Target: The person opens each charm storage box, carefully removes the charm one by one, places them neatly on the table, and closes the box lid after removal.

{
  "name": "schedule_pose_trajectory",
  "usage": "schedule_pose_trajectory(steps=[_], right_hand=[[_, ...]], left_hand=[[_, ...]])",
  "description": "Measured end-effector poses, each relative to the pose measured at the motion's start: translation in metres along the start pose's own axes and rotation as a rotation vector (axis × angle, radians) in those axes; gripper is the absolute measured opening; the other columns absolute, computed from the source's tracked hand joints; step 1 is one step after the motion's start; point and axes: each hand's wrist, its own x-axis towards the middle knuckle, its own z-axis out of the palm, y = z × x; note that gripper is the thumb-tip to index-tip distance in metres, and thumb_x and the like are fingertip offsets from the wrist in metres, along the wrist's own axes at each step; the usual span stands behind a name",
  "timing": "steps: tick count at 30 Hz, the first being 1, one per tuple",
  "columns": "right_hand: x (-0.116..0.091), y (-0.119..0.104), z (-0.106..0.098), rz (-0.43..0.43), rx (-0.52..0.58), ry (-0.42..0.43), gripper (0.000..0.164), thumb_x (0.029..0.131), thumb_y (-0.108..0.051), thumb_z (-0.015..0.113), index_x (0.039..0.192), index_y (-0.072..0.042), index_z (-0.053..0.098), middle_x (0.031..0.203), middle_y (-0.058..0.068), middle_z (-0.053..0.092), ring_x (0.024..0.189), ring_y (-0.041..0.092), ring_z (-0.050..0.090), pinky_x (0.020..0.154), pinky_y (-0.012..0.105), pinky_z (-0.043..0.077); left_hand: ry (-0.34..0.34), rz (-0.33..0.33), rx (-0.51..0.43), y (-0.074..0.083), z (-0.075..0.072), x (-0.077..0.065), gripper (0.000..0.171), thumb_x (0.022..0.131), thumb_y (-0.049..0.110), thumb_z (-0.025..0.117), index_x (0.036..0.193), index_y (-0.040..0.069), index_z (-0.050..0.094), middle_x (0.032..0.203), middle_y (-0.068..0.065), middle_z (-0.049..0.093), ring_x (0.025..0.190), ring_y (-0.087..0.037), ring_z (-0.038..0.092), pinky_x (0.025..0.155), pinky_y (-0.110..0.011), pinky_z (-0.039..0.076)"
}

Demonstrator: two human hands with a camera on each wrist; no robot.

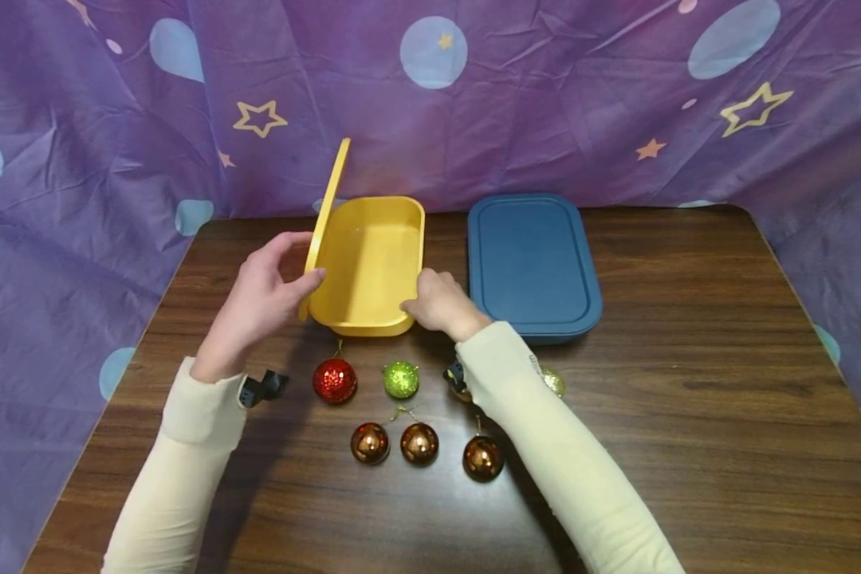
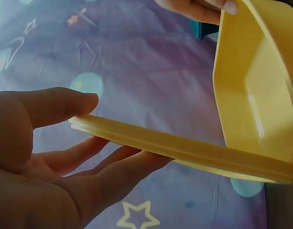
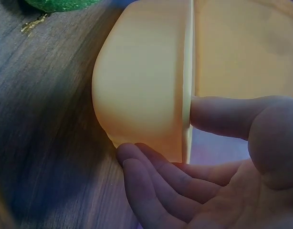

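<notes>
A yellow plastic container (image 1: 373, 271) stands uncovered near the back of the table, with nothing visible inside. Its yellow lid (image 1: 328, 199) is tilted up on edge along the container's left side. My left hand (image 1: 261, 287) pinches that lid, thumb on one face and fingers on the other, as the left wrist view (image 2: 65, 152) shows. At the container's front right corner, my right hand (image 1: 441, 303) grips the wall, with the thumb over the rim (image 3: 187, 86) and the fingers curled against the outside.
A blue lidded container (image 1: 534, 263) stands to the right. In front lie a red bauble (image 1: 335, 380), a green glitter bauble (image 1: 401, 379), several brown baubles (image 1: 419, 443) and a gold one (image 1: 554, 383) partly behind the right sleeve. A purple cloth (image 1: 359, 96) hangs behind the table.
</notes>
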Motion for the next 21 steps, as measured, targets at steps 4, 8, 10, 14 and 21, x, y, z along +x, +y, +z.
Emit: schedule_pose_trajectory(steps=[4,8,10,14,21], right_hand=[[0.000,0.001,0.000,-0.006,-0.004,0.005,0.030,0.091,-0.032,0.065,0.099,-0.004,0.057,0.085,0.010,0.062,0.075,0.023,0.061,0.065,0.032,0.053],[0.000,0.002,0.000,-0.015,-0.001,0.012,0.030,0.091,-0.031,0.065,0.100,-0.003,0.057,0.085,0.011,0.062,0.075,0.023,0.061,0.065,0.033,0.053],[0.000,0.003,0.001,-0.021,0.001,0.015,0.030,0.091,-0.031,0.065,0.099,-0.003,0.057,0.085,0.011,0.063,0.075,0.023,0.062,0.065,0.033,0.054],[0.001,0.004,0.001,-0.044,0.013,0.031,0.026,0.091,-0.028,0.066,0.097,-0.004,0.059,0.084,0.011,0.064,0.075,0.023,0.063,0.066,0.033,0.054],[0.001,0.007,0.001,-0.128,0.013,0.052,0.018,0.091,-0.023,0.065,0.095,-0.006,0.063,0.084,0.010,0.067,0.074,0.023,0.065,0.068,0.034,0.055]], left_hand=[[0.003,0.031,0.053,0.004,0.012,0.001,0.040,0.091,0.009,0.063,0.130,0.002,0.055,0.124,-0.019,0.063,0.094,-0.028,0.065,0.080,-0.033,0.056],[-0.018,0.066,0.072,0.007,0.024,0.004,0.041,0.091,0.008,0.062,0.131,-0.001,0.055,0.126,-0.023,0.060,0.112,-0.035,0.062,0.087,-0.045,0.056],[-0.021,0.091,0.130,0.008,0.031,0.005,0.044,0.090,0.008,0.062,0.132,-0.003,0.054,0.127,-0.024,0.059,0.114,-0.036,0.060,0.091,-0.046,0.055],[-0.039,0.135,0.246,0.010,0.044,0.005,0.048,0.089,0.012,0.062,0.133,-0.005,0.053,0.127,-0.025,0.059,0.113,-0.036,0.058,0.097,-0.047,0.049],[-0.085,0.193,0.381,0.013,0.066,0.003,0.046,0.089,0.012,0.062,0.131,-0.006,0.054,0.120,-0.024,0.062,0.110,-0.034,0.059,0.095,-0.047,0.050]])
